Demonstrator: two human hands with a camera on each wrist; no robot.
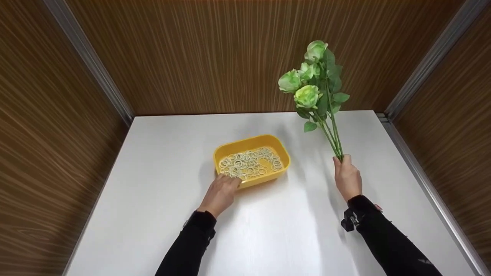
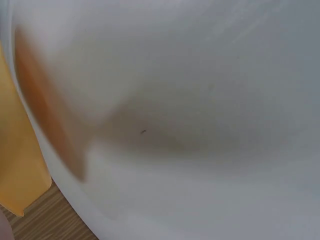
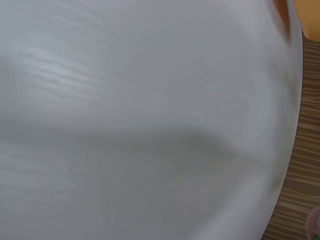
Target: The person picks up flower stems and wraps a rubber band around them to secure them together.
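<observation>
Right hand grips the artificial rose stems upright at 3 o'clock on the tabletop. Left hand, fingers curled, reaches into the yellow tray of rubber bands; whether one is pinched cannot be told. Judged step: fetching a band; binding calls for bringing it to the stems.

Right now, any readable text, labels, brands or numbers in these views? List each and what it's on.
None: no text, brand, number or sign is readable in any view.
yellow tray: plain, no label visible.
rings in the tray: no markings can be made out.
bunch of green roses held by the right hand: no tag visible.
white table: unmarked.
Both wrist views are blurred; nothing legible there.
</observation>
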